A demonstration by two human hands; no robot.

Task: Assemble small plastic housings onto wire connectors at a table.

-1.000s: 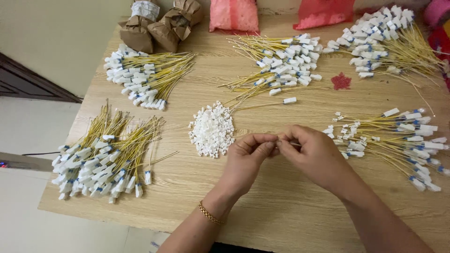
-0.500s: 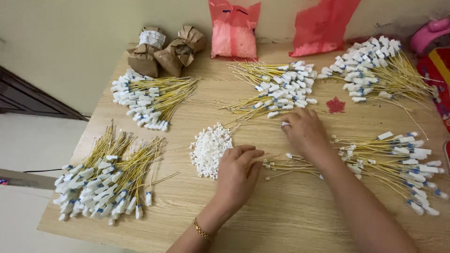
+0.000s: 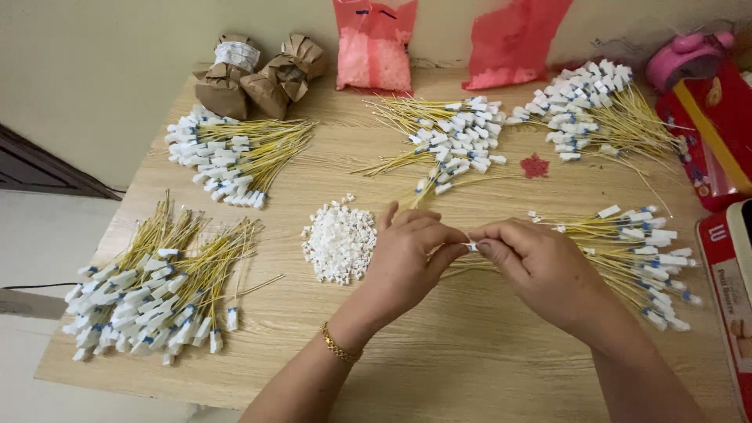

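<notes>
My left hand (image 3: 409, 257) and my right hand (image 3: 539, 266) meet over the middle of the wooden table (image 3: 470, 360). Between their fingertips sits a small white plastic connector (image 3: 471, 246), pinched by both hands, with a thin yellow wire running from it. A heap of loose white connectors (image 3: 340, 242) lies just left of my left hand. A fan of yellow wires with white and blue ends (image 3: 638, 251) spreads right of my right hand.
More bundles of yellow wires lie at the front left (image 3: 160, 288), back left (image 3: 231, 159), back middle (image 3: 454, 141) and back right (image 3: 599, 106). Brown paper packets (image 3: 254, 78), pink plastic bags (image 3: 374, 47) and red boxes (image 3: 717, 133) line the back and right edges.
My right hand came back from the back-middle bundle and my left hand lifted off the heap of connectors. Both hands now meet again, pinching a connector and wire.
</notes>
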